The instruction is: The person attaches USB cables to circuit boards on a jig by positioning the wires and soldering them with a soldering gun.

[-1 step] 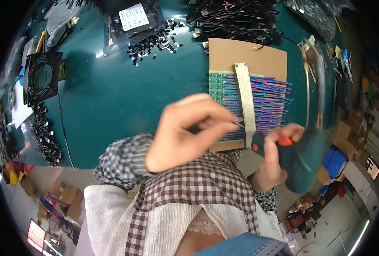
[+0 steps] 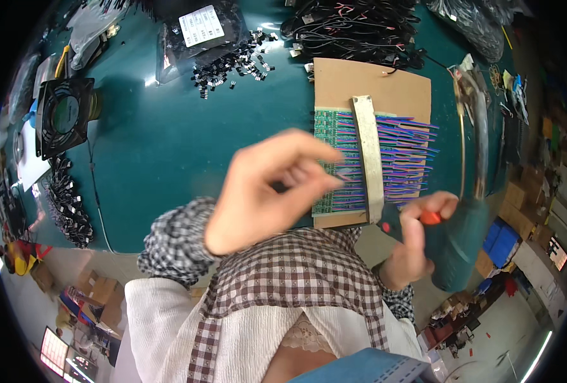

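My left hand (image 2: 267, 188) is pinched closed over the near left part of a row of green circuit boards (image 2: 323, 131). Blur hides what its fingertips hold, if anything. Blue, red and purple wires (image 2: 408, 150) run from the boards to the right, under a pale metal bar (image 2: 367, 156). The boards and bar lie on a brown cardboard sheet (image 2: 373, 83). To the right, my right hand (image 2: 414, 239) is wrapped round the handle of a teal soldering gun (image 2: 462, 246), a finger by its red trigger. The gun's long metal barrel points away from me.
Black cable bundles (image 2: 350, 32) lie beyond the cardboard. Small black-and-white connectors (image 2: 232, 67) are heaped beside a labelled dark plastic bag (image 2: 200, 41). A black fan (image 2: 65, 118) stands at the left, with a pile of connector leads (image 2: 66, 204) nearer me on the green table (image 2: 168, 140).
My left hand has moved a little left, away from the metal bar, still pinched. The soldering gun and my right hand have shifted slightly right and toward me.
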The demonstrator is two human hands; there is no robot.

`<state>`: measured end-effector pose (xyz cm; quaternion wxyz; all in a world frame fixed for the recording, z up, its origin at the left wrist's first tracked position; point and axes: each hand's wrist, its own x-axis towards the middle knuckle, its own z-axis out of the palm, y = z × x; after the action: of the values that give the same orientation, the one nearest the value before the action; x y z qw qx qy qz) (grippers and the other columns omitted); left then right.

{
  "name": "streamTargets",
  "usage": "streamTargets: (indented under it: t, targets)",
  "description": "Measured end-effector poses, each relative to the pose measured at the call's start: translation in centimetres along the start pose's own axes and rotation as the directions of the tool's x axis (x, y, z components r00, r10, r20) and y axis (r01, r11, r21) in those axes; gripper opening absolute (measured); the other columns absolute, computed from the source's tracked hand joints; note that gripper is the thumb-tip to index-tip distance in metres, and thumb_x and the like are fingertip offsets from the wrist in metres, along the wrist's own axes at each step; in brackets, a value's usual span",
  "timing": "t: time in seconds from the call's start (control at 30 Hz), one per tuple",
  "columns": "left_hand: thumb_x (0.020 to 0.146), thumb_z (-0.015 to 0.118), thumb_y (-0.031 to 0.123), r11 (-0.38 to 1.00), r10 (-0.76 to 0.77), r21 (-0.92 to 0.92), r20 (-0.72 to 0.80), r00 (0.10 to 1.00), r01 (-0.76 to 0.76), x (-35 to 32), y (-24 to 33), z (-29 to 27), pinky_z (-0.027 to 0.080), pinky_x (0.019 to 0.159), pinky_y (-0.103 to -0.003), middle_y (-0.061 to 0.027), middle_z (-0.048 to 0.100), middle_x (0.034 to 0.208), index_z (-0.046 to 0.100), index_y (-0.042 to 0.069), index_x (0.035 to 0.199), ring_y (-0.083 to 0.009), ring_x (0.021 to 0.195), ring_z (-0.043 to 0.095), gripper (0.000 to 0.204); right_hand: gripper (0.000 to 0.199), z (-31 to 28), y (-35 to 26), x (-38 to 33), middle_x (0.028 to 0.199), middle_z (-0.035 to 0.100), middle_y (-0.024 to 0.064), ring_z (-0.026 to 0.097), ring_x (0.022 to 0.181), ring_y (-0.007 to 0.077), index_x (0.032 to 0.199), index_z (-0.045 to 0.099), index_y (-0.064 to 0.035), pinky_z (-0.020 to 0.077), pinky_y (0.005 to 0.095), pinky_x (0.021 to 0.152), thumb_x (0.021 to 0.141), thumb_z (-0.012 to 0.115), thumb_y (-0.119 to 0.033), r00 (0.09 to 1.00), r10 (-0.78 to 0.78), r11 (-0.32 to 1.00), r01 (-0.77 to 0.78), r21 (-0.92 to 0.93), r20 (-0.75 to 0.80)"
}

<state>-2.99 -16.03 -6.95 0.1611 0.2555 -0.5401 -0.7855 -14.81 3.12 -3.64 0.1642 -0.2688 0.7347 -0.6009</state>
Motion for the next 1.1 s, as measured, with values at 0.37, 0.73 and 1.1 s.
streamTargets:
  t: [0.37, 0.73, 1.1]
  targets:
    - [0.087, 0.073, 0.001, 0.873, 0.095, 0.471, 0.091, 0.991, -0.127, 6.9, -3.8, -3.6, 0.047, 0.063, -0.023, -0.0020, 0.059, 0.083, 0.069, 0.000, 0.091, -0.0074, 0.070, 0.056, 0.006, 0.069, -3.9, 3.3, -2.0, 0.117, 0.060, 0.0231, 0.065, 0.113, 0.0389, 0.130, 0.049, 0.0053, 0.0632, 0.0464, 0.088, 0.094, 0.073, -0.048, 0.998, 0.062, 0.952, -0.067, 0.297, 0.027]
    - [0.085, 0.075, -0.002, 0.853, 0.114, 0.506, 0.056, 0.992, -0.127, 6.9, -4.3, -3.1, 0.041, 0.058, -0.019, 0.0022, 0.059, 0.084, 0.071, 0.001, 0.090, -0.0008, 0.068, 0.048, 0.007, 0.066, -3.1, 4.0, -3.0, 0.113, 0.063, 0.0211, 0.069, 0.103, 0.0345, 0.130, 0.052, 0.0078, 0.0637, 0.0458, 0.087, 0.094, 0.073, -0.043, 0.967, 0.253, 0.905, -0.245, 0.348, 0.025]
    - [0.075, 0.078, 0.003, 0.847, 0.077, 0.529, -0.015, 0.997, -0.058, 8.1, -4.9, -1.9, 0.056, 0.064, -0.030, -0.0094, 0.068, 0.076, 0.069, 0.001, 0.081, -0.0177, 0.068, 0.069, 0.011, 0.069, -2.1, 2.9, -3.2, 0.110, 0.059, 0.0221, 0.068, 0.099, 0.0332, 0.134, 0.045, 0.0131, 0.0673, 0.0404, 0.073, 0.099, 0.064, -0.043, 0.955, 0.291, 0.948, -0.295, 0.122, 0.047]
